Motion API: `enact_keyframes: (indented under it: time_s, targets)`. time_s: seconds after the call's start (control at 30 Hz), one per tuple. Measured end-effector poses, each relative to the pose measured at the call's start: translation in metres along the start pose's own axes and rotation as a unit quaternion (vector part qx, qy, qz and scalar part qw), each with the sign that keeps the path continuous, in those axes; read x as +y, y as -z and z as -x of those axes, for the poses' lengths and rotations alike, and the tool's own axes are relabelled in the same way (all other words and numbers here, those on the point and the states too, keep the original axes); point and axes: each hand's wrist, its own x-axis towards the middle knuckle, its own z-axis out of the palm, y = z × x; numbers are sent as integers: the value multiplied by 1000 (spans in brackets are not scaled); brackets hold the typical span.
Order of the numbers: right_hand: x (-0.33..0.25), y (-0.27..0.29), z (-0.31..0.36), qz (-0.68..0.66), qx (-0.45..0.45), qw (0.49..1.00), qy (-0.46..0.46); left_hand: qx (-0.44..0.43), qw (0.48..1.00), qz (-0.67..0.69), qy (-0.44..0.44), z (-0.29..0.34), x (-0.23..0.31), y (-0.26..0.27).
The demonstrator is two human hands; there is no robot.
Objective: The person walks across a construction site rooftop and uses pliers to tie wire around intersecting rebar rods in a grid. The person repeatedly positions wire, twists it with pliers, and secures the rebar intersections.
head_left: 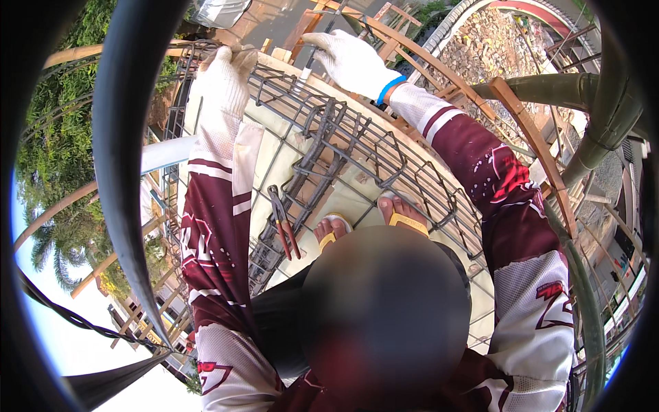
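I can't tell if my left hand (225, 79) or right hand (351, 65) grips anything by the wood edge (276, 64), beyond the steel bars (317, 141). The pliers (279, 214) lie near my left foot (334, 225); one kick could drop them.

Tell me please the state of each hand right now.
Left gloved hand: fingers curled near the rebar cage; grip cannot be told.
Right gloved hand: fingers partly extended; whether it holds anything cannot be told.
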Motion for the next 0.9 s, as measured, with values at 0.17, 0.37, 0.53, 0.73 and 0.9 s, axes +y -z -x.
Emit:
enact_keyframes:
  time_s: [0.17,0.37,0.53,0.73,0.9]
  targets:
    - [21,21,37,54,4,998,-7,9,996,-91,23,-2,-39,-29]
    - [27,15,74,92,-70,992,-54,-101,975,-155,122,-12,-94,-43]
    - [15,4,81,66,-40,993,-89,-149,961,-175,156,-28,-121,-47]
    - [3,22,81,51,-13,991,-120,-192,931,-260,168,-41,-142,-48]
    - [11,40,102,67,-90,976,-185,-143,929,-330,84,-78,-158,-30]
